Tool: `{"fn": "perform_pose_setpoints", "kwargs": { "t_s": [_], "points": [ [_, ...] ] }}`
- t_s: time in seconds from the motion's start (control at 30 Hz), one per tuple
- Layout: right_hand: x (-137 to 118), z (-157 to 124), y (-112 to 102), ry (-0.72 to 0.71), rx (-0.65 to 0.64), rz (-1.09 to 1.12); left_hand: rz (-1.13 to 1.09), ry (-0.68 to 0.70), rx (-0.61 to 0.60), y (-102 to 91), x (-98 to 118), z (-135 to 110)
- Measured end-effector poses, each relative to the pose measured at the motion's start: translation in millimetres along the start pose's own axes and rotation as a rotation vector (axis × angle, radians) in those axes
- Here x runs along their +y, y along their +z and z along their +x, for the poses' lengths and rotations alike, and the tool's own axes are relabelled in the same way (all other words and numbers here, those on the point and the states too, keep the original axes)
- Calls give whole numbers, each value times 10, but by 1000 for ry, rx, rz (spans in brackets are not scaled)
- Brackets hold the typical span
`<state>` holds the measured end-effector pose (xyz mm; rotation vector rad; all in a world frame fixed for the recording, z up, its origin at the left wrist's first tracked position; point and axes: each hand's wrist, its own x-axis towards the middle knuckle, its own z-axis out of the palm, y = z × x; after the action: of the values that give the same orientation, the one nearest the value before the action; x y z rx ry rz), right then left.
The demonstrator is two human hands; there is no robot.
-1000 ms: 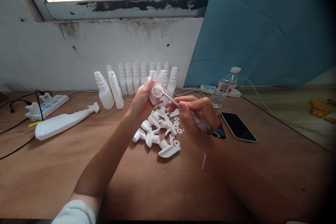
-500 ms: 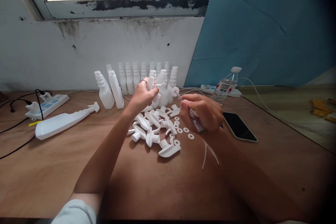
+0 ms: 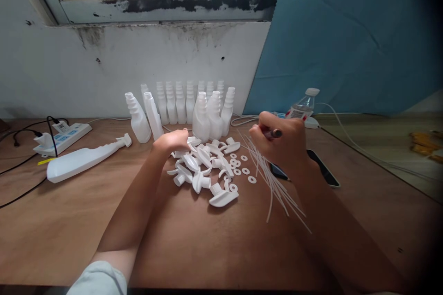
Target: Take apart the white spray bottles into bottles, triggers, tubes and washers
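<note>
At the back left of a pile of white spray trigger heads (image 3: 190, 162), my left hand (image 3: 173, 140) reaches down with its fingers mostly hidden, so its grip does not show. My right hand (image 3: 282, 136) is closed around a slim tool (image 3: 273, 133); only its dark, round handle end shows. Under and in front of that hand lie thin white tubes (image 3: 273, 184), spread in a loose bundle. Several flat white washers (image 3: 245, 171) lie between the tubes and the trigger heads.
White bottles (image 3: 215, 122) stand against the wall. A bottle with a trigger head (image 3: 83, 161) lies at left by a power strip (image 3: 64, 138). At right are a phone (image 3: 323, 168), a dark flat object (image 3: 278, 172) and a water bottle (image 3: 306, 101).
My left hand has come down from before the bottles to the pile; the white trigger head it held no longer shows in it. My right hand moved right and up, uncovering more tubes.
</note>
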<state>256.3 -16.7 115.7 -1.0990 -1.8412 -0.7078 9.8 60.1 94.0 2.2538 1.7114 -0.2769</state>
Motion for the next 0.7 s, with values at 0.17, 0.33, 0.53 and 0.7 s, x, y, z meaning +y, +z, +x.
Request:
{"fn": "perform_pose_setpoints", "kwargs": {
  "t_s": [0.17,0.33,0.53,0.7],
  "points": [
    [-8,-1,-4,-18,37,24,-9,-14,9,82,-88,175],
    [-19,2,7,-46,57,14,-36,12,54,175,-141,326],
    [-19,-2,5,-43,62,11,-128,42,100,79,-310,288],
    [26,9,-40,-40,89,19,-260,-20,134,-136,-950,-55]
  ]
}}
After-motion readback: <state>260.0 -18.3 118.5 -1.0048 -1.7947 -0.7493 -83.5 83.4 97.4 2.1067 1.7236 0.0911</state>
